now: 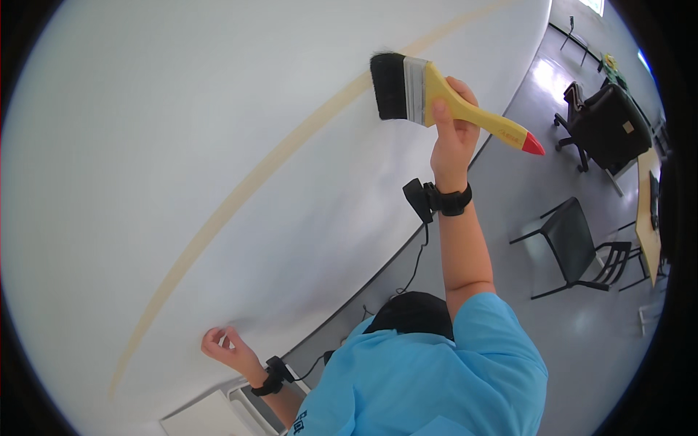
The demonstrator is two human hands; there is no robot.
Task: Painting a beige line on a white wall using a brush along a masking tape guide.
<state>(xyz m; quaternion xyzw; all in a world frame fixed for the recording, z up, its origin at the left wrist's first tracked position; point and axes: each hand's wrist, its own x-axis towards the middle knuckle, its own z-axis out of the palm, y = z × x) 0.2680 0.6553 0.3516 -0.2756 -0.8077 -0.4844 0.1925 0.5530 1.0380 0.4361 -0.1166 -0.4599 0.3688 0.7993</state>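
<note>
My right hand (pixel 458 127) is closed round the yellow handle of a wide paintbrush (pixel 436 91). The brush has black bristles, a silver metal band and a red handle tip, and its bristles point left. They overlap a long beige stripe (pixel 265 167), like masking tape, that runs across the white wall (pixel 182 109). From this view I cannot tell whether the bristles touch the wall. Lower down, my left hand (pixel 227 349) is near the wall with its fingers loosely curled, a gap between thumb and fingers, and nothing visible in it.
Black bands with small devices and cables sit on both my wrists. To the right are a black chair (pixel 571 236), a dark office chair (pixel 611 127) and a wooden desk (pixel 646 211) on a grey floor (pixel 502 211). A white piece of furniture (pixel 207 418) stands below my left hand.
</note>
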